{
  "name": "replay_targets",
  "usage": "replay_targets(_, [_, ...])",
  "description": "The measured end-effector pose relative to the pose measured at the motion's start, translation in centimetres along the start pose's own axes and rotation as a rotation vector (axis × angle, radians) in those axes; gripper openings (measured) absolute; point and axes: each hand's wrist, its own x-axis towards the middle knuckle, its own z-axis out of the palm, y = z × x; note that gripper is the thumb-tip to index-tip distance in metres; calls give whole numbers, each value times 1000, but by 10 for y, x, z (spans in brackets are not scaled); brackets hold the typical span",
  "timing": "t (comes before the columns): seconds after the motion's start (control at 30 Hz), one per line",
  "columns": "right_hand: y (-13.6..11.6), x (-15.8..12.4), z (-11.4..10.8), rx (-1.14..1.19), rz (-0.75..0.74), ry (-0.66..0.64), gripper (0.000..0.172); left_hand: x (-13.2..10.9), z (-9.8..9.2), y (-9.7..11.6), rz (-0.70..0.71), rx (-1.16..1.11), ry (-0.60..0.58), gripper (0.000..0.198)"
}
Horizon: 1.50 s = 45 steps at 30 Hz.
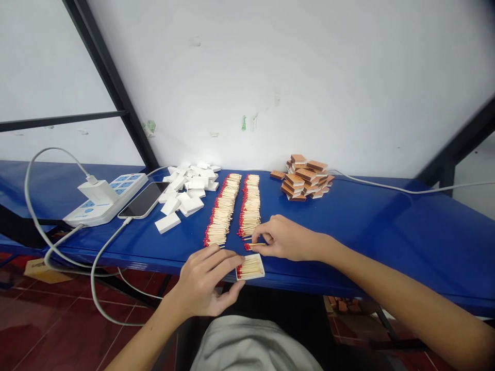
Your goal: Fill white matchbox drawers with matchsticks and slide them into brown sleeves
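Note:
My left hand (211, 281) grips a small white matchbox tray (264, 266) by its left end, at the table's front edge. Inside the tray lies a layer of matches (252, 268), their red heads to the left. Just above it, my right hand (280, 238) pinches a few matches (249, 247) between thumb and fingers, red heads also pointing left. Beyond the hands, two long rows of loose matches, a left row (224, 208) and a right row (250, 206), run toward the wall.
White matchbox pieces (189, 188) are heaped at the back left. Brown matchboxes (307, 178) are piled at the back right. A phone (144, 200) on a cable lies beside a power strip (112, 198) with a charger. A white cable (410, 191) runs along the right.

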Motion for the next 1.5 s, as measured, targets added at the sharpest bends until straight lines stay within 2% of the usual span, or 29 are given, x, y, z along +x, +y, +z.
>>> replay_targets(0.2, [-4,-3,-9,44,79,-78,11,-3,-2,-1,4,-26,-19,26])
replay_targets(0.53, [2,0,-5,61,73,-59,13,-2,-1,-1,16,-31,-5,25])
replay_targets(1.0, [0,-4,-9,31,115,-107,9,-1,-2,1,4,-23,7,23])
replay_targets(1.33, [1,-2,-8,29,85,-64,6,0,-3,2,-4,-7,-14,21])
replay_targets(1.5, [-1,-3,-9,123,49,-17,5,0,-1,1,8,33,17,25])
